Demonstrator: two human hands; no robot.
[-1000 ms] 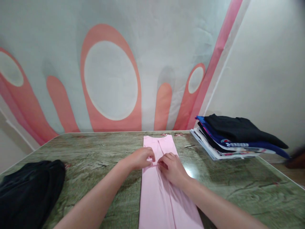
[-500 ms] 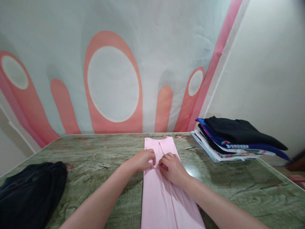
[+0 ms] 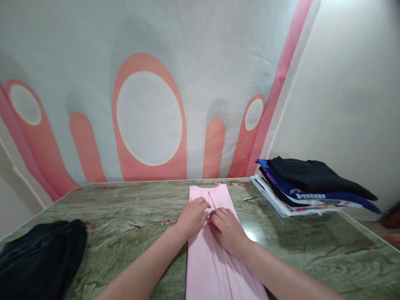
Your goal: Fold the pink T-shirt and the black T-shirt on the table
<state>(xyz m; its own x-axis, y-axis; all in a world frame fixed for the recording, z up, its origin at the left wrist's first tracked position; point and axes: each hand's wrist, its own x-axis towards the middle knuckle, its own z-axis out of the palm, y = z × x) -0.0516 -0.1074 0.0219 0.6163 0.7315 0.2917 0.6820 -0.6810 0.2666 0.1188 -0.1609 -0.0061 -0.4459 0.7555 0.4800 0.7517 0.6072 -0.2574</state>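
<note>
A pink shirt [image 3: 208, 262] lies on the table, its sides folded inward into a long narrow strip with a seam down the middle. The neckline end points away from me. My left hand [image 3: 194, 216] rests on the upper part of the cloth, its fingers curled beside the centre fold. Close against it, my right hand [image 3: 225, 229] has its fingers bent down onto the same fold. Both hands seem to pinch the fabric between them, though the fingertips are partly hidden.
On the right of the wood-patterned table [image 3: 131, 208] stands a stack of folded clothes [image 3: 312, 187], black on top. Dark clothing [image 3: 43, 258] lies in a heap at the left edge. Behind the table hangs a printed backdrop [image 3: 150, 116].
My left hand has shifted right, over the cloth and closer to my right hand. My right hand has stayed nearly in place. The view has tipped slightly upward.
</note>
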